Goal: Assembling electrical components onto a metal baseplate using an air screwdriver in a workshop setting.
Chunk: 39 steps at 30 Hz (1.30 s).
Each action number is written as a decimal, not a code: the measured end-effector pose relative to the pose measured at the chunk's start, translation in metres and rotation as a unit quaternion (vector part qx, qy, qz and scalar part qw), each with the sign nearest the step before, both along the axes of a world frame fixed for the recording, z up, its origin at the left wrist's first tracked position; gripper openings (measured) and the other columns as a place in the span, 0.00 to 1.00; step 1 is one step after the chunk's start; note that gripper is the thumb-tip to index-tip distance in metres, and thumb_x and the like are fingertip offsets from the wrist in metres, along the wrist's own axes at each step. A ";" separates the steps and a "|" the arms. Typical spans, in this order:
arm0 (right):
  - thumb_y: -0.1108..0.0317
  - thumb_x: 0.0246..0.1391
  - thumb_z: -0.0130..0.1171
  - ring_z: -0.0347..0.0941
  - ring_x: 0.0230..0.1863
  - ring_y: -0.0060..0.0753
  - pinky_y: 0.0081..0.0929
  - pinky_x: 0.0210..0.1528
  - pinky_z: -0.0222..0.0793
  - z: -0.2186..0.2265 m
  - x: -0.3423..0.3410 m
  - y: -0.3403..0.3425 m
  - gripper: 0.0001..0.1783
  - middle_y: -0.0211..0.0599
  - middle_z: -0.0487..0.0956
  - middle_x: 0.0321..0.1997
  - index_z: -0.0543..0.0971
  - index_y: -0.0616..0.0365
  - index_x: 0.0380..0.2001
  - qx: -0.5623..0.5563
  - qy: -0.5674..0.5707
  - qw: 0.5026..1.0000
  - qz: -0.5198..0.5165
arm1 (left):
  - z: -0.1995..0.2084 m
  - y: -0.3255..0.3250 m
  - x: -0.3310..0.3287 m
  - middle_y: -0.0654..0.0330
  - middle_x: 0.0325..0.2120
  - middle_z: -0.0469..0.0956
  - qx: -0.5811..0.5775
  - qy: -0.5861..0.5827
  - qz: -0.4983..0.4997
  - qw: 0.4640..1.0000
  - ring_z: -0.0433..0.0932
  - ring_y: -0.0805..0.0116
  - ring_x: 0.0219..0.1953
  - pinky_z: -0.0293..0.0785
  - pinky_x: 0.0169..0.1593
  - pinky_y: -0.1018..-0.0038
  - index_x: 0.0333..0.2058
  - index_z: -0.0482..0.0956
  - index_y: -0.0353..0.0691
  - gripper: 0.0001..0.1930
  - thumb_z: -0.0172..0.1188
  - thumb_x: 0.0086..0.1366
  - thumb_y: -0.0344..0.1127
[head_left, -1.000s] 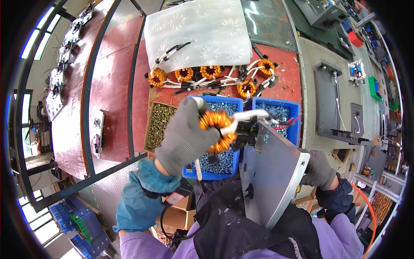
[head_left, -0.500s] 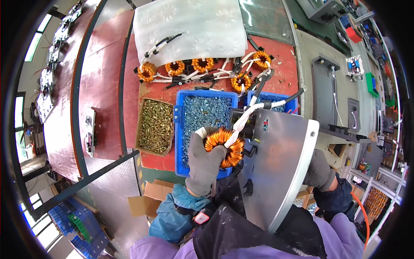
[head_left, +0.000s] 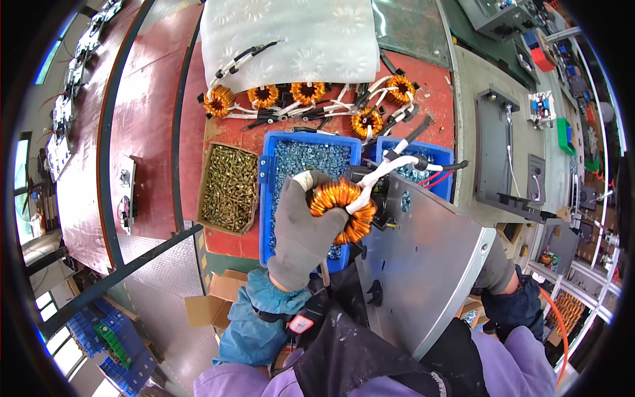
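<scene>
Bare red desk (head_left: 149, 132) at centre left leaves passing room. Upper centre is crowded: spare copper coils (head_left: 307, 99), the blue bin (head_left: 268, 198), the screw box (head_left: 228, 188). The metal panel (head_left: 430, 264) blocks lower right.

Five spare coils (head_left: 301, 99) are lying in a row on the red bench (head_left: 152, 132) at twelve o'clock, their white leads tangling together. A white foam sheet (head_left: 291, 36) is sitting just beyond them. A box of brass screws (head_left: 229, 188) is resting at nine o'clock, touching a blue bin (head_left: 305, 165) of silvery screws. A grey bracket (head_left: 499, 159) is lying at two o'clock. Cardboard boxes (head_left: 211, 301) are standing below the bench at seven o'clock.
</scene>
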State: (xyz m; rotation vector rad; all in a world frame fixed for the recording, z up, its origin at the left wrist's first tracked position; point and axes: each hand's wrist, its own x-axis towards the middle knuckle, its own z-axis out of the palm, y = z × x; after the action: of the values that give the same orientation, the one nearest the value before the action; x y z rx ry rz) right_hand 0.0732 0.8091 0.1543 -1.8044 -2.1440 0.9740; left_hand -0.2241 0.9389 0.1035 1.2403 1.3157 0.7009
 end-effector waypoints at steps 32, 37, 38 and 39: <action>0.53 0.31 0.77 0.76 0.27 0.43 0.37 0.32 0.66 0.003 -0.005 -0.013 0.40 0.35 0.79 0.28 0.74 0.56 0.50 0.021 -0.129 0.990 0.056 | -0.010 -0.055 -0.007 0.59 0.37 0.77 0.006 0.004 0.014 1.000 0.77 0.73 0.40 0.76 0.46 0.75 0.48 0.71 0.31 0.22 0.52 0.52 0.15; 0.51 0.32 0.75 0.74 0.27 0.44 0.38 0.32 0.63 0.009 0.002 -0.018 0.38 0.37 0.78 0.28 0.74 0.59 0.46 0.019 -0.147 0.988 0.042 | -0.009 -0.060 -0.001 0.55 0.40 0.76 0.106 0.043 0.000 0.993 0.78 0.69 0.41 0.76 0.47 0.73 0.49 0.69 0.31 0.24 0.54 0.50 0.15; 0.51 0.32 0.75 0.74 0.27 0.44 0.38 0.32 0.63 0.013 0.006 -0.018 0.38 0.37 0.78 0.28 0.74 0.59 0.46 0.017 -0.155 0.987 0.042 | 0.001 -0.060 0.002 0.54 0.40 0.75 0.124 0.066 -0.002 0.990 0.78 0.68 0.41 0.76 0.46 0.72 0.48 0.69 0.31 0.23 0.56 0.50 0.16; 0.49 0.32 0.74 0.73 0.27 0.44 0.38 0.32 0.63 0.012 0.009 -0.019 0.39 0.38 0.77 0.28 0.73 0.59 0.47 0.008 -0.162 0.986 0.047 | 0.008 -0.058 0.002 0.47 0.36 0.73 0.174 0.072 0.001 0.982 0.76 0.50 0.34 0.75 0.39 0.61 0.45 0.70 0.29 0.23 0.61 0.47 0.23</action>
State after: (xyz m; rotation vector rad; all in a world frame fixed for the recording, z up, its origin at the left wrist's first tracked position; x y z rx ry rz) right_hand 0.0827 0.7901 0.1665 -1.9853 -2.4357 0.7195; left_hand -0.2218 0.8808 0.1112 1.5961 1.3490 0.8827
